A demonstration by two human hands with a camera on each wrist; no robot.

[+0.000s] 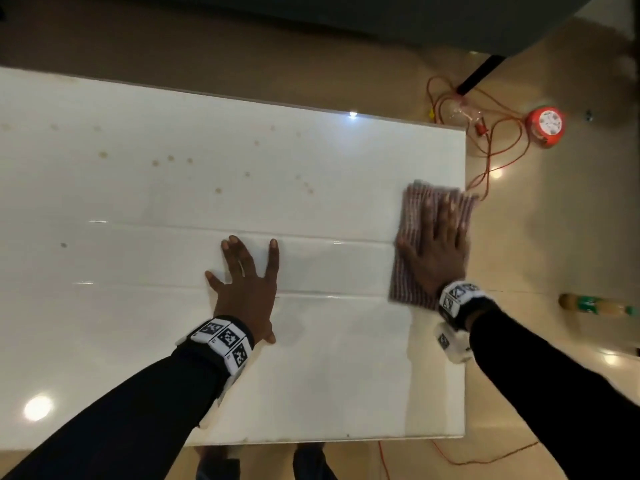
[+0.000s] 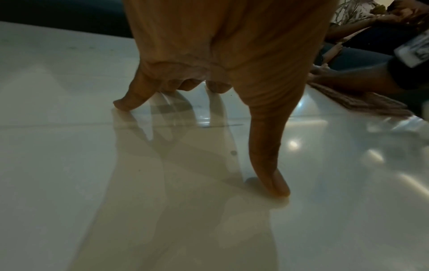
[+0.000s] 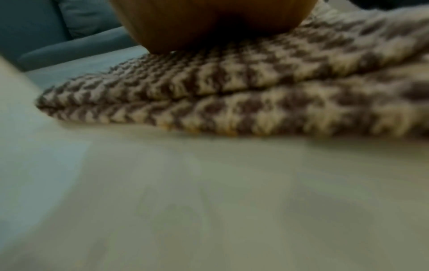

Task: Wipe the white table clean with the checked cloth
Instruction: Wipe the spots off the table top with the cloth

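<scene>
Both grips flat, L (image 1: 247, 289) & R (image 1: 437, 252).

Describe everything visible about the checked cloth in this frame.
The checked cloth is a woven fabric in a small brown-and-cream check, folded into at least two layers, as the stacked edges in the right wrist view show. It lies flat at the right edge of the white table, its far corner reaching slightly past that edge. The right hand presses on it with fingers spread flat. Its outline is motion-blurred.
</scene>
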